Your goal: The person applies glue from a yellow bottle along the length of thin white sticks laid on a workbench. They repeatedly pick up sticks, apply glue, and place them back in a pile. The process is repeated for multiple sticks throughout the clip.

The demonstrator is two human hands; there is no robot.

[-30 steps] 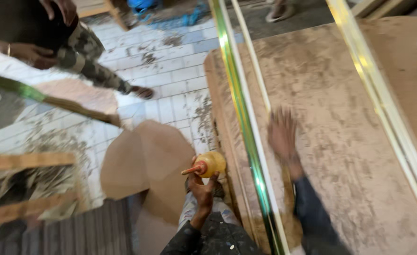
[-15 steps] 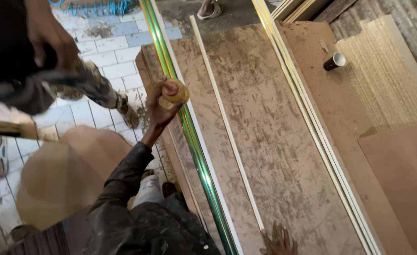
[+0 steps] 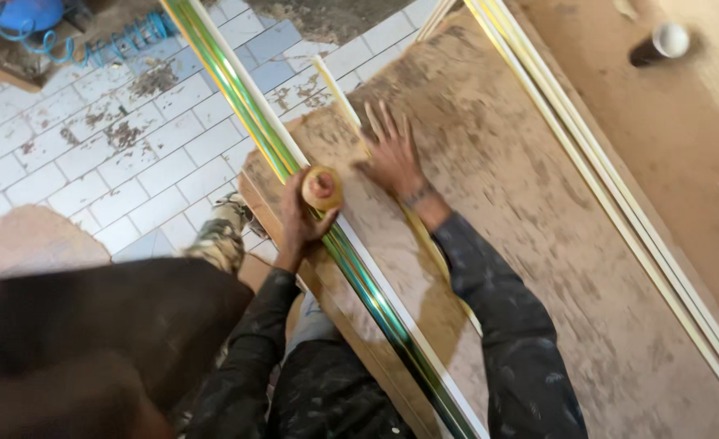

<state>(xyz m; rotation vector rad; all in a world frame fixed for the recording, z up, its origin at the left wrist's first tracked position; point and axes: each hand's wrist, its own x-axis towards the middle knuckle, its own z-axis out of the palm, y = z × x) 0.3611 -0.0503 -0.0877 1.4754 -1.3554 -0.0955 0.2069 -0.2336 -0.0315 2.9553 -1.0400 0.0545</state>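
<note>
The tape roll [image 3: 322,188] sits on the shiny trim [image 3: 351,260], a long strip with green and gold sheen that runs along the near edge of the board [image 3: 538,219]. The left hand [image 3: 298,223] is clamped around the roll from below, fingers wrapped on its side. The right hand [image 3: 392,154] lies flat on the board just beside the roll, fingers spread apart and holding nothing; it rests over a thin pale strip [image 3: 339,89] (blurred where the hand covers it). The board is brown and smeared with pale patches. Along its far side lie more pale strips [image 3: 603,175]. Beyond them a small cup [image 3: 668,39] lies on another brown sheet. Left of the trim is a white tiled floor [image 3: 132,154], with a blue coiled hose [image 3: 124,41] at the top.
</note>
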